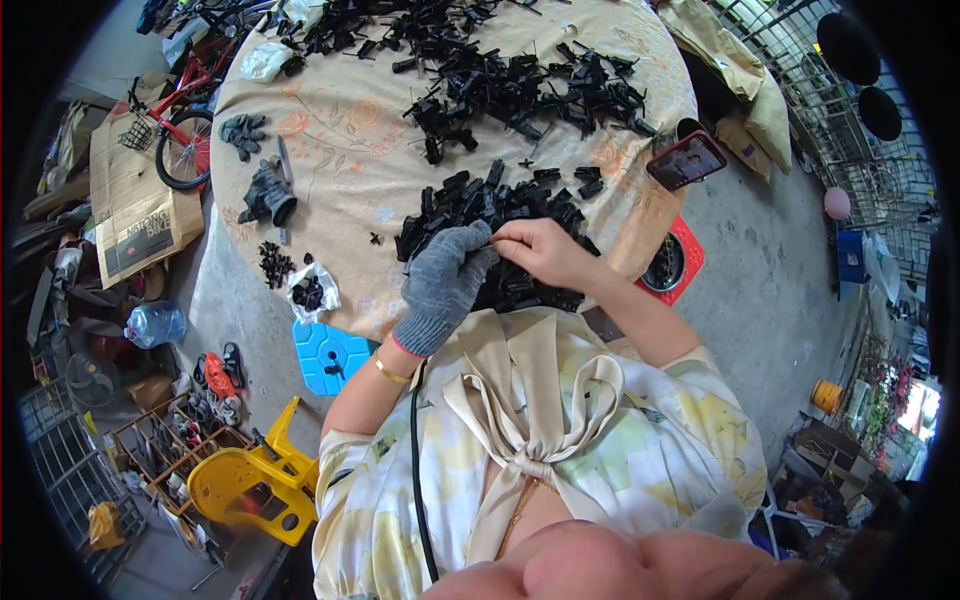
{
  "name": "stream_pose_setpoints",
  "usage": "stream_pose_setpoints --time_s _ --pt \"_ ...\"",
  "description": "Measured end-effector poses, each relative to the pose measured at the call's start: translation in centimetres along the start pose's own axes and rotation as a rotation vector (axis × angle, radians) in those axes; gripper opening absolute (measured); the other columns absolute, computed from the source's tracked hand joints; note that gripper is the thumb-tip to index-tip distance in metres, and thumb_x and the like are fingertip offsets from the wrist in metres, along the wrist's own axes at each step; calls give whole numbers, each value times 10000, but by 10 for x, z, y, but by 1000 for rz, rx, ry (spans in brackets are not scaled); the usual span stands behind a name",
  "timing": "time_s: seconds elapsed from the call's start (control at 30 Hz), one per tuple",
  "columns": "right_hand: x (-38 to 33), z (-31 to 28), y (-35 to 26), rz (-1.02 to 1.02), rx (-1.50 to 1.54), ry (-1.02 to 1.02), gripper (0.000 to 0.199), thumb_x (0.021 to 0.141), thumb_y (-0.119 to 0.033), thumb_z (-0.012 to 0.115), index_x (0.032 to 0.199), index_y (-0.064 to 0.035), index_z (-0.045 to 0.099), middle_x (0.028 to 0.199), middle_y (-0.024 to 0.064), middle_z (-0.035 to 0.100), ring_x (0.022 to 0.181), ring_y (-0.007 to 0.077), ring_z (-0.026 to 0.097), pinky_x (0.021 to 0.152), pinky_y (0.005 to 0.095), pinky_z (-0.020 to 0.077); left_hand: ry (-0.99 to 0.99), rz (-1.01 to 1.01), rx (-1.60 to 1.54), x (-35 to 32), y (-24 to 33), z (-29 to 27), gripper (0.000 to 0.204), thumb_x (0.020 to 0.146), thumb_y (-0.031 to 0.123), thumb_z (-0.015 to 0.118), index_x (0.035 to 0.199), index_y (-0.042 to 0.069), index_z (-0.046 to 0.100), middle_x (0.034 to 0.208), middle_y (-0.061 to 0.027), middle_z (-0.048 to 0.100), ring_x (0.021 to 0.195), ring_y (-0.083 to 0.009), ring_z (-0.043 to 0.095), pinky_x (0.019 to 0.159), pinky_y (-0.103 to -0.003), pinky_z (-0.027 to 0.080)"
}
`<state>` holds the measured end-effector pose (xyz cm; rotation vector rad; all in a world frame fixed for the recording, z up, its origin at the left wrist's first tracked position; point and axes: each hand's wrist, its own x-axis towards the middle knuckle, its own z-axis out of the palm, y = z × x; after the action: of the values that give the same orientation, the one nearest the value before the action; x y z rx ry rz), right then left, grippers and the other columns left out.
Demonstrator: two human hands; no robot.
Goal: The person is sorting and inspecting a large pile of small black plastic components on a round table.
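Apparently partway through, with many loose black pieces (468, 203) heaped near and a far pile of black parts (440, 42), finished or not unclear, on the table (345, 185), the gloved left hand (447, 278) and bare right hand (548, 252) meet, fingers pinched narrow on a small piece (492, 241), mostly hidden.

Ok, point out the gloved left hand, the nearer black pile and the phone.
Gloved left hand (443, 282), head view: glove's back.
Nearer black pile (487, 203), head view: upper middle.
Phone (687, 161), head view: its screen.
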<state>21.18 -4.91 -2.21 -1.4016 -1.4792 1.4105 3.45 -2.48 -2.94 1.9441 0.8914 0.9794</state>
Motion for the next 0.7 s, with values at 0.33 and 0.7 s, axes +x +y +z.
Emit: stream_pose_setpoints --time_s 0.33,0.7 --pt "119 -85 90 224 -1028 471 205 697 -185 561 787 -13 626 814 191 634 768 322 622 678 406 493 -210 38 353 0 -8 1 395 662 60 701 1037 63 577 1058 -124 581 1012 -316 527 901 -367 416" --pt "107 -78 66 247 -613 231 325 592 -269 651 764 7 660 720 155 640 673 275 627 630 362 500 -11 -403 -431 8 -29 -7 715 764 4 643 1354 11 239 1354 -157 337 1231 -233 368 1040 -333 274"
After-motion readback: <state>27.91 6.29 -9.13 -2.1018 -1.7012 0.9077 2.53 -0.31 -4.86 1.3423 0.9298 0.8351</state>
